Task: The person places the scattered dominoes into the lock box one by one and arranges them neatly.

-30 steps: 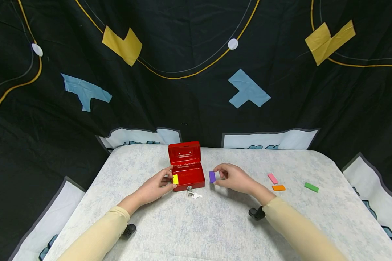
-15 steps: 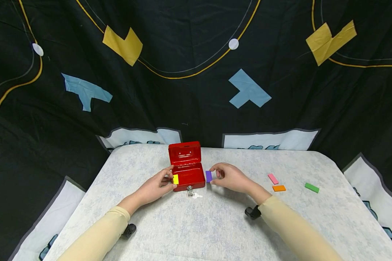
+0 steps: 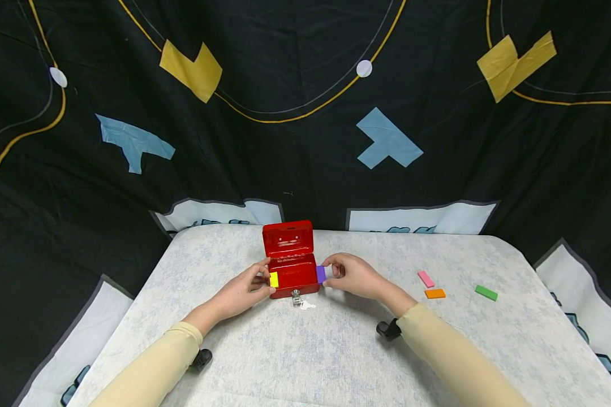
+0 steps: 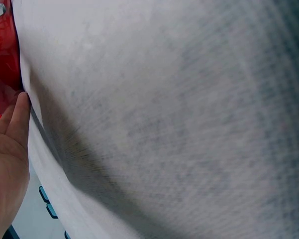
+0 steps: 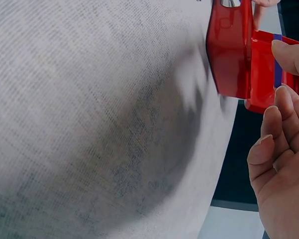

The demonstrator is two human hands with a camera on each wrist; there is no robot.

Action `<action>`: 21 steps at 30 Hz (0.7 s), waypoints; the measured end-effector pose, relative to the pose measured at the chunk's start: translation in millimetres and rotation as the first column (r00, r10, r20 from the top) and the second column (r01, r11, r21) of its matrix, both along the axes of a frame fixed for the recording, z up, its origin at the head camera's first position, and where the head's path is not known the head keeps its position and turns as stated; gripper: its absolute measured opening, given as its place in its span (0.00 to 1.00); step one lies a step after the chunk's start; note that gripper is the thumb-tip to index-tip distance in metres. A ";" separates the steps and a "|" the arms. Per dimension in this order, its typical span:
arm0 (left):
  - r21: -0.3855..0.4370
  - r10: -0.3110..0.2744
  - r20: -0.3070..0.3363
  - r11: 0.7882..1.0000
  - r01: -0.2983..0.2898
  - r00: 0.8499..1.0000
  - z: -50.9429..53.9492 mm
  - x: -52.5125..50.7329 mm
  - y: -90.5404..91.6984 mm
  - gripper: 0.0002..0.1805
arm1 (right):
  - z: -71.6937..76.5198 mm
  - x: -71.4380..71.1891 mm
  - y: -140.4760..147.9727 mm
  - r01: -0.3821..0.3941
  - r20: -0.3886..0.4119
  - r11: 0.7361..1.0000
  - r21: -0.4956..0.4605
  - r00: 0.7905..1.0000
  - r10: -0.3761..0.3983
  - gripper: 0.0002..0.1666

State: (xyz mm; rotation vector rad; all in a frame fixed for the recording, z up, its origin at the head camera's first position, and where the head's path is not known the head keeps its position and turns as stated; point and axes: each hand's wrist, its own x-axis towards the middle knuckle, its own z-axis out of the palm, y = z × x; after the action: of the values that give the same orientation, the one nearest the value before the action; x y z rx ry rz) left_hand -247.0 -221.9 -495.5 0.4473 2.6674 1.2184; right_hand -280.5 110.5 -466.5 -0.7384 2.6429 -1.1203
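Observation:
An open red cash box (image 3: 296, 271) stands on the table with its lid raised. At its left side, my left hand (image 3: 244, 289) pinches a yellow block (image 3: 273, 280) between thumb and fingers, over the box's left edge. The left wrist view shows the hand's fingers (image 4: 21, 117) beside the red box; the block is out of sight there. My right hand (image 3: 353, 277) holds a purple block (image 3: 321, 275) by its ends, at the box's right rim. In the right wrist view the purple block (image 5: 277, 72) appears edge-on between thumb and fingertip, in front of the box.
Keys (image 3: 306, 305) lie at the front of the box, by its lock (image 3: 296, 297). To the right of my right hand are a pink block (image 3: 425, 278), an orange block (image 3: 435, 294) and a green block (image 3: 486, 292). A dark curtain (image 3: 295, 169) hangs behind the table.
My right hand has moved left with the purple block, from apart from the box to its right rim. My left hand and the yellow block have stayed in place.

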 end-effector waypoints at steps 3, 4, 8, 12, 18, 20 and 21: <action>-0.003 0.005 0.009 1.000 -0.005 1.000 0.5 0.2 0.3 0.18 | 0.5 -0.4 -1.9 0.004 0.001 1.000 0.005 1.000 -0.004 0.22; -0.005 0.008 0.011 1.000 -0.008 1.000 0.6 0.2 0.3 0.18 | 0.7 -0.6 -2.7 0.005 0.000 1.000 0.008 1.000 -0.005 0.22; -0.005 0.012 0.016 1.000 -0.012 1.000 1.4 0.6 0.0 0.19 | 1.7 -1.6 -6.2 0.007 -0.002 1.000 0.016 1.000 -0.007 0.23; -0.004 0.008 0.012 1.000 -0.008 1.000 1.0 0.3 -0.2 0.19 | 2.6 -2.5 -9.6 0.002 0.001 1.000 0.014 1.000 -0.002 0.23; -0.004 -0.003 -0.001 1.000 0.003 1.000 0.1 -0.2 -0.7 0.19 | 3.4 -3.5 -13.8 -0.001 0.002 1.000 0.018 1.000 0.001 0.27; -0.006 -0.001 0.000 1.000 0.001 1.000 0.6 -0.2 -0.8 0.19 | 3.1 -3.8 -15.0 -0.005 0.005 1.000 0.015 1.000 0.005 0.27; -0.006 -0.002 -0.001 1.000 0.002 1.000 0.5 -0.2 -0.7 0.19 | 3.0 -3.9 -15.5 -0.007 0.009 1.000 0.010 1.000 0.007 0.27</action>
State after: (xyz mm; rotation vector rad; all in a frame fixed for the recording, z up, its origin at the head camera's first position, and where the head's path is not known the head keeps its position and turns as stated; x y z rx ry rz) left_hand -247.2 -222.6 -494.9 0.4500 2.6695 1.2097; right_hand -284.4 94.9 -463.5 -0.7383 2.6352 -1.1055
